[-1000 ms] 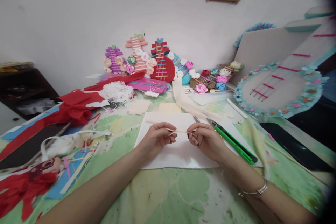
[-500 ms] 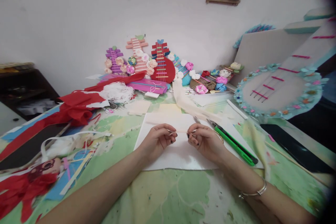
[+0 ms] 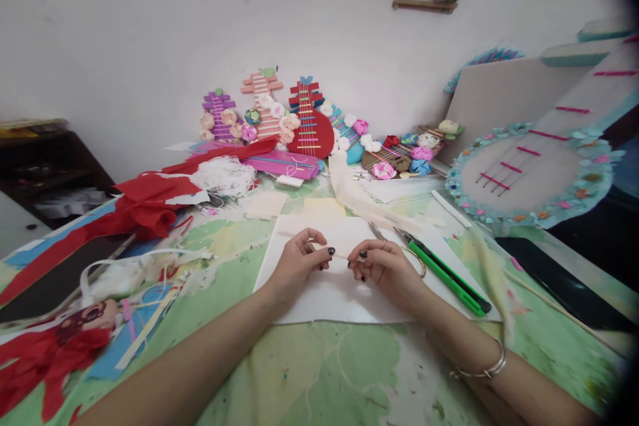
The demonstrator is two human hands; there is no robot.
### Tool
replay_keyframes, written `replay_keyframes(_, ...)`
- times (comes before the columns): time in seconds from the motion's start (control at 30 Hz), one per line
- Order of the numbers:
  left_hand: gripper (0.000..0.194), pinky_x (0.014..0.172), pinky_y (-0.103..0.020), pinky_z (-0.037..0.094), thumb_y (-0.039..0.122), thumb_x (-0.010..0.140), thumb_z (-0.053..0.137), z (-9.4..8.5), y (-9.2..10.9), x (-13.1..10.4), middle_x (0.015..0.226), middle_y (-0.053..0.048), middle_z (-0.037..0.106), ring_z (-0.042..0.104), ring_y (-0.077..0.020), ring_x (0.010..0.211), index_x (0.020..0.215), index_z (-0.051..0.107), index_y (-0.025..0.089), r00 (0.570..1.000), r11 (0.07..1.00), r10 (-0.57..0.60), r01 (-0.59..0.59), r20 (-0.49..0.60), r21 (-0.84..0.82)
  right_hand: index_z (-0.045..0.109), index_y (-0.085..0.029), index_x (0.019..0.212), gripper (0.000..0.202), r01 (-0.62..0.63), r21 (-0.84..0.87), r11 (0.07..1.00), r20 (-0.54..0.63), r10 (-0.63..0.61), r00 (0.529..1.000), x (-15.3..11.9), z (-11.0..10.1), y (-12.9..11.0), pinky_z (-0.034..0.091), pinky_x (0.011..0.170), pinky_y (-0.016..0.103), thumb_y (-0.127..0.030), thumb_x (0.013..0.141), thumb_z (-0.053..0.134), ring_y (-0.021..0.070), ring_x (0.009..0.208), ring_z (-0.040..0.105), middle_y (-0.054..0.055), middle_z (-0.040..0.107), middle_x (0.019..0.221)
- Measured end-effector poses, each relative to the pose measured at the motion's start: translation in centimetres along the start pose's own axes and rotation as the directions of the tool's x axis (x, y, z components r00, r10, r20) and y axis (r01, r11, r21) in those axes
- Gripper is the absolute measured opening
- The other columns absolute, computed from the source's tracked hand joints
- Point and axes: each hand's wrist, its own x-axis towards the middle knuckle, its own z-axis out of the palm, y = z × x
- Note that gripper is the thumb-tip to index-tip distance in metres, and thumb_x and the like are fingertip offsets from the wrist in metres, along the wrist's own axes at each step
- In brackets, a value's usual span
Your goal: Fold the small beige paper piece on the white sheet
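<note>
Both hands pinch a thin stick (image 3: 339,255) over the white sheet (image 3: 329,293) on the desk (image 3: 309,373): left hand (image 3: 299,263) grips one end, right hand (image 3: 384,267) the other. Green cutter (image 3: 446,276) just beside.

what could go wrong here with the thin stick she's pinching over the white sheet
1. The thin stick is pinched at its two ends between the left hand and the right hand; it looks slender, so hard bending might snap it.
2. The scissors and the green knife lie right beside the right hand; a sideways move of the wrist could brush a blade.
</note>
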Motion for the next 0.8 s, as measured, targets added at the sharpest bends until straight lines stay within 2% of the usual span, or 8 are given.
replay_keyframes(0.1, 0.022, 0.053, -0.019, 0.034, 0.021, 0.068, 0.069, -0.05, 0.12, -0.08, 0.054, 0.005, 0.052, 0.05, -0.0083, 0.053, 0.081, 0.051, 0.017, 1.0, 1.0, 0.007, -0.007, -0.006, 0.028, 0.063, -0.013, 0.075, 0.011, -0.016, -0.12, 0.993, -0.049, 0.01, 0.999, 0.01, 0.08, 0.09, 0.043, 0.059, 0.027, -0.023, 0.074, 0.059, 0.0154, 0.061, 0.061, 0.008, 0.066, 0.076)
replay_keyframes(0.23, 0.024, 0.053, -0.019, 0.034, 0.022, 0.066, 0.069, 0.08, 0.2, -0.2, 0.054, 0.005, 0.051, 0.049, -0.008, 0.052, 0.082, 0.052, 0.017, 1.0, 0.998, 0.015, -0.015, 0.002, 0.055, 0.055, -0.018, 0.088, 0.024, -0.016, -0.233, 0.972, -0.097, -0.006, 0.995, 0.19, 0.02, 0.29, 0.045, 0.061, 0.028, -0.03, 0.071, 0.067, 0.0164, 0.063, 0.063, 0.003, 0.066, 0.068)
replay_keyframes(0.37, 0.026, 0.051, -0.018, 0.033, 0.023, 0.066, 0.068, 0.26, 0.22, -0.36, 0.052, 0.006, 0.049, 0.05, -0.0083, 0.052, 0.087, 0.054, 0.017, 1.0, 0.991, 0.022, -0.024, 0.021, 0.129, 0.056, -0.016, 0.093, 0.03, -0.026, -0.341, 0.94, -0.04, 0.013, 0.999, 0.19, 0.28, 0.23, 0.044, 0.057, 0.026, -0.035, 0.072, 0.066, 0.0131, 0.057, 0.059, 0.003, 0.065, 0.064)
replay_keyframes(0.57, 0.029, 0.047, -0.018, 0.031, 0.024, 0.064, 0.069, 0.63, 0.69, -0.68, 0.05, 0.007, 0.049, 0.049, -0.008, 0.047, 0.089, 0.055, 0.017, 0.999, 0.967, 0.024, -0.032, 0.035, 0.253, 0.06, -0.013, 0.082, 0.028, -0.049, -0.321, 0.946, 0.029, 0.061, 0.998, -0.03, 0.75, -0.01, 0.043, 0.056, 0.024, -0.039, 0.073, 0.065, 0.0101, 0.055, 0.056, 0.005, 0.066, 0.071)
replay_keyframes(0.63, 0.029, 0.048, -0.018, 0.033, 0.023, 0.065, 0.068, 0.68, 0.66, -0.68, 0.052, 0.007, 0.049, 0.05, -0.0076, 0.048, 0.089, 0.055, 0.017, 0.998, 0.971, 0.048, -0.057, 0.045, 0.233, 0.062, -0.012, 0.079, 0.028, -0.052, -0.325, 0.944, 0.025, 0.064, 0.998, -0.01, 0.68, 0.0, 0.042, 0.056, 0.024, -0.039, 0.072, 0.066, 0.0097, 0.055, 0.055, 0.004, 0.065, 0.067)
replay_keyframes(0.8, 0.026, 0.06, -0.021, 0.04, 0.021, 0.066, 0.07, 0.7, -0.04, -0.44, 0.068, 0.001, 0.06, 0.056, -0.0105, 0.063, 0.085, 0.054, 0.016, 0.992, 0.994, 0.073, -0.08, 0.103, 0.072, 0.062, -0.013, 0.076, 0.027, -0.061, -0.298, 0.953, -0.033, 0.054, 0.998, 0.15, 0.6, 0.24, 0.039, 0.053, 0.022, -0.037, 0.069, 0.069, 0.0095, 0.053, 0.054, 0.002, 0.063, 0.061)
